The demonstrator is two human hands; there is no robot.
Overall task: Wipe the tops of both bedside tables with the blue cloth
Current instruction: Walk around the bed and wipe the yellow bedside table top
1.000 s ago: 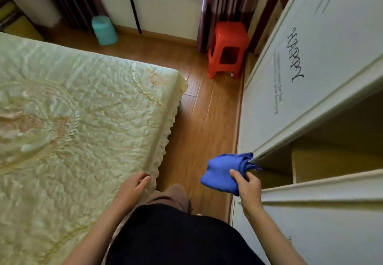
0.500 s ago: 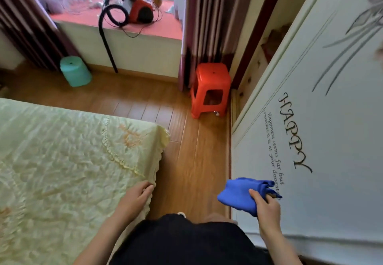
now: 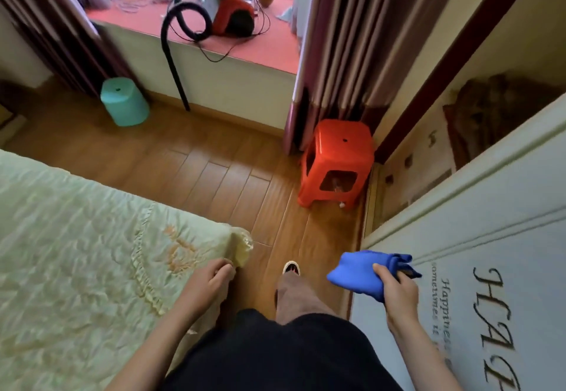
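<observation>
Cloth [image 3: 364,271] is bunching in my right hand [image 3: 398,291], fingers gripping it, beside the bed [image 3: 92,237]; left hand [image 3: 208,282], loosely curled, is touching the bed corner. No bedside table in view; I'm judging wiping unconfirmed.

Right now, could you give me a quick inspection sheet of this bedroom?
Surface: no bedside table in view; wooden floor bare.
Job's things: blue cloth, bunched up.
Clutter: orange stool, green tub.
Hands: right hand grips the cloth; left hand rests curled at the bed corner.
Cables: vacuum hose and cord trail over the window ledge.
Surroundings: curtains, wardrobe door.
</observation>
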